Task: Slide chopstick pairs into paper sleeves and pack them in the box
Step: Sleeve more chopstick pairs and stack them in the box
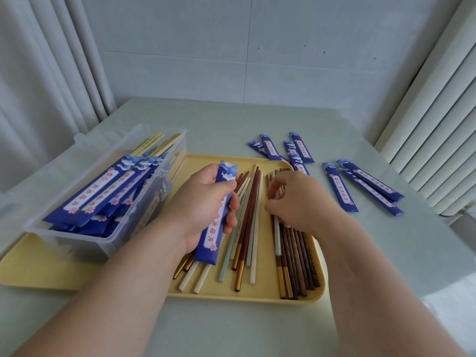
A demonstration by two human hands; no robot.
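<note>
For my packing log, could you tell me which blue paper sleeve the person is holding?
The blue paper sleeve gripped in the left hand, above the yellow tray. The other sleeves lie loose on the table or packed in the clear box.

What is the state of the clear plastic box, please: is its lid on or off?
Off. The clear plastic box stands open-topped, and the blue sleeved pairs inside lean out above its rim.

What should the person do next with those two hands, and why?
Probably lift one matching pair out: the right hand curls its fingers onto the brown wooden chopsticks on the yellow plastic tray, while the left hand holds a blue paper sleeve ready.
</note>
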